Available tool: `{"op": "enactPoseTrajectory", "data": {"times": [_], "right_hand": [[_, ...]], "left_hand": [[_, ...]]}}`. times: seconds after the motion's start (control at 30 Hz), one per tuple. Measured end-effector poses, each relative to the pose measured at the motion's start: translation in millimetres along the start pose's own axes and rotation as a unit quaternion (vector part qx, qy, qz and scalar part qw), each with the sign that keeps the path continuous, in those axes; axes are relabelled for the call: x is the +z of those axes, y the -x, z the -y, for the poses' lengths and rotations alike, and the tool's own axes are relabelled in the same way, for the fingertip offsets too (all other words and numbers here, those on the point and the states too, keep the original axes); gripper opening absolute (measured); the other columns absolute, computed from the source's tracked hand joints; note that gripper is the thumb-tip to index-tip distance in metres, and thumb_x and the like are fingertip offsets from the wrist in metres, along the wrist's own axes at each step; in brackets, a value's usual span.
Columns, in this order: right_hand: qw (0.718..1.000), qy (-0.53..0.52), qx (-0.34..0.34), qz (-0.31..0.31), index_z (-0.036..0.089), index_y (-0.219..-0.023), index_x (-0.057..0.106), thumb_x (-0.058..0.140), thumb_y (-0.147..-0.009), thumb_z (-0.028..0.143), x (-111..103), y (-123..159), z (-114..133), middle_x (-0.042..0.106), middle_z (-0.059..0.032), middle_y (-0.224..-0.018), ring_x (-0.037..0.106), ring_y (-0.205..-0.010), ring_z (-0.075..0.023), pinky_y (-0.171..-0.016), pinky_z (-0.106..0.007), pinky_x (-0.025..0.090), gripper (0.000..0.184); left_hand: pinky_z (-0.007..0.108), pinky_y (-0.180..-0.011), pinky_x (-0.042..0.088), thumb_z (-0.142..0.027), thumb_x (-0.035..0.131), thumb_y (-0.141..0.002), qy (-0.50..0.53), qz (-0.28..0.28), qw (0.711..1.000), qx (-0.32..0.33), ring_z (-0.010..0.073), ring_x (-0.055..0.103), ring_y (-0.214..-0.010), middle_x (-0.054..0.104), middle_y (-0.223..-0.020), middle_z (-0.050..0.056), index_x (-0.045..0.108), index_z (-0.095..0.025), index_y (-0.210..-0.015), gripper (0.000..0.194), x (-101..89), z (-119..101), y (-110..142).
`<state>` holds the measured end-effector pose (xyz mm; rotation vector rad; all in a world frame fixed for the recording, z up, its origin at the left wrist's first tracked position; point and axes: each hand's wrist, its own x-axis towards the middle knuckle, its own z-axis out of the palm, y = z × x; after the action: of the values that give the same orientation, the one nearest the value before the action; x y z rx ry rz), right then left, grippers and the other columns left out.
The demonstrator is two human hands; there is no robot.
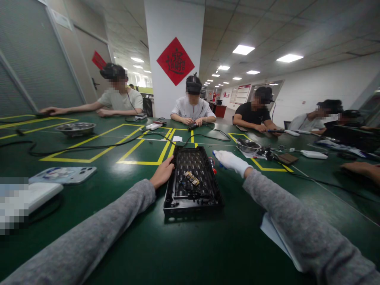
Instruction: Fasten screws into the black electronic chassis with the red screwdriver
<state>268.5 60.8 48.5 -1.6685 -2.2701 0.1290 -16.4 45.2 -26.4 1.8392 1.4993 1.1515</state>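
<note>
A black plastic casing (194,200), like a shallow open box, lies on the green table in front of me. Small parts and a yellowish circuit board (192,178) rest inside it. My bare left hand (162,173) grips the casing's left wall, fingers partly hidden behind the rim. To the right of the casing is my right hand (233,161) in a white glove with blue at the fingertips. Its fingers stretch toward the casing, apart from it, and I see nothing held. Between them sits a small red and clear object (213,165), partly blocked by the casing.
Metal bowls stand at the left (75,128) and the right (248,145). A phone (62,175) and a white device (29,202) lie at left. A black cable (118,143) crosses the table. Several people sit around it; a co-worker's hand (360,171) rests at right.
</note>
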Motion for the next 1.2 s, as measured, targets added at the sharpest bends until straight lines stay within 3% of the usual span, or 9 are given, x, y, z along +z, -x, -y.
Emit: {"op": "enactPoseTrajectory", "data": {"times": [0.13, 0.37, 0.5, 0.6, 0.73, 0.83, 0.93, 1.03, 1.2], "right_hand": [[0.991, -0.098, 0.024, -0.093, 0.018, -0.09, 0.059, 0.028, -0.088, 0.047, -4.5, -4.0, -23.7, 0.063, -0.004, -0.073, 0.056, -0.065, -0.0135, -0.068, -0.026, 0.042, 0.043], [0.928, -0.254, 0.156, -0.223, 0.015, -0.104, 0.054, 0.027, -0.083, 0.055, 34.8, 12.9, -62.7, 0.059, -0.0017, -0.062, 0.048, -0.045, -0.0101, -0.048, -0.022, 0.041, 0.052], [0.89, -0.291, 0.228, -0.267, 0.011, -0.109, 0.05, 0.018, -0.083, 0.054, 46.2, 16.8, -65.2, 0.061, -0.0073, -0.072, 0.049, -0.046, -0.011, -0.045, -0.023, 0.041, 0.059], [0.886, -0.281, 0.242, -0.277, 0.009, -0.113, 0.047, 0.018, -0.084, 0.051, 43.7, 19.0, -50.5, 0.061, -0.0124, -0.084, 0.055, -0.059, -0.0148, -0.053, -0.027, 0.045, 0.058], [0.923, -0.252, 0.151, -0.248, 0.021, -0.11, 0.054, 0.045, -0.076, 0.053, 26.5, 22.4, -6.0, 0.06, -0.0059, -0.102, 0.055, -0.09, -0.0165, -0.083, -0.03, 0.041, 0.047], [0.987, -0.103, -0.068, -0.107, 0.028, -0.097, 0.063, 0.052, -0.071, 0.059, 17.0, 27.3, 33.5, 0.052, -0.0029, -0.12, 0.039, -0.116, -0.0209, -0.099, -0.036, 0.026, 0.043], [0.988, 0.01, -0.153, -0.026, 0.026, -0.091, 0.067, 0.05, -0.067, 0.066, 22.1, 30.7, 61.9, 0.042, -0.0033, -0.132, 0.027, -0.125, -0.0264, -0.104, -0.043, 0.013, 0.049], [0.988, 0.026, -0.15, -0.022, 0.024, -0.075, 0.069, 0.053, -0.065, 0.066, 33.4, 27.7, 74.1, 0.05, -0.003, -0.124, 0.032, -0.121, -0.0267, -0.104, -0.043, 0.013, 0.046], [0.988, -0.058, -0.096, -0.105, 0.022, -0.069, 0.068, 0.057, -0.069, 0.056, 29.0, 24.5, 77.2, 0.06, -0.0031, -0.104, 0.045, -0.105, -0.0208, -0.093, -0.036, 0.03, 0.035]], "left_hand": [[0.036, -0.109, 0.02, -0.018, 0.04, -0.072, 0.0, 0.002, 1.0, 0.0, 0.0218, 0.031, -0.129, 0.042, -0.136, 0.005, 0.045, -0.014, -0.128, 0.056, -0.3, 2.0, 0.0], [0.035, -0.109, 0.021, -0.019, 0.04, -0.072, -0.001, 0.004, 1.0, 0.003, 0.0218, 0.032, -0.128, 0.042, -0.136, 0.006, 0.045, -0.014, -0.128, 0.056, -0.4, 2.4, -2.4], [0.035, -0.109, 0.02, -0.019, 0.039, -0.073, 0.002, 0.008, 1.0, 0.005, 0.0213, 0.032, -0.128, 0.04, -0.137, 0.007, 0.043, -0.013, -0.129, 0.057, -0.5, 3.4, -2.5], [0.036, -0.109, 0.021, -0.02, 0.04, -0.073, 0.008, 0.007, 1.0, 0.011, 0.0221, 0.032, -0.128, 0.041, -0.137, 0.007, 0.043, -0.013, -0.129, 0.056, -0.5, 3.6, -2.2], [0.037, -0.108, 0.021, -0.02, 0.04, -0.073, 0.013, 0.001, 1.0, 0.013, 0.0225, 0.033, -0.128, 0.043, -0.135, 0.006, 0.044, -0.014, -0.128, 0.056, -0.6, 2.7, -1.7], [0.036, -0.109, 0.021, -0.019, 0.039, -0.074, 0.011, 0.003, 1.0, 0.018, 0.022, 0.033, -0.128, 0.042, -0.136, 0.007, 0.043, -0.013, -0.129, 0.056, -0.4, 2.0, -1.1], [0.035, -0.109, 0.021, -0.019, 0.04, -0.073, 0.003, 0.004, 1.0, 0.015, 0.0214, 0.033, -0.128, 0.042, -0.136, 0.007, 0.044, -0.012, -0.128, 0.055, -0.1, 2.0, -1.0], [0.035, -0.109, 0.021, -0.019, 0.039, -0.073, -0.001, 0.003, 1.0, 0.008, 0.0213, 0.033, -0.128, 0.041, -0.137, 0.008, 0.043, -0.011, -0.128, 0.055, 0.2, 2.5, -3.2], [0.035, -0.108, 0.023, -0.018, 0.039, -0.072, -0.002, 0.0, 1.0, 0.01, 0.0212, 0.035, -0.126, 0.041, -0.136, 0.011, 0.041, -0.008, -0.128, 0.057, -0.1, 0.0, -7.2]]}}
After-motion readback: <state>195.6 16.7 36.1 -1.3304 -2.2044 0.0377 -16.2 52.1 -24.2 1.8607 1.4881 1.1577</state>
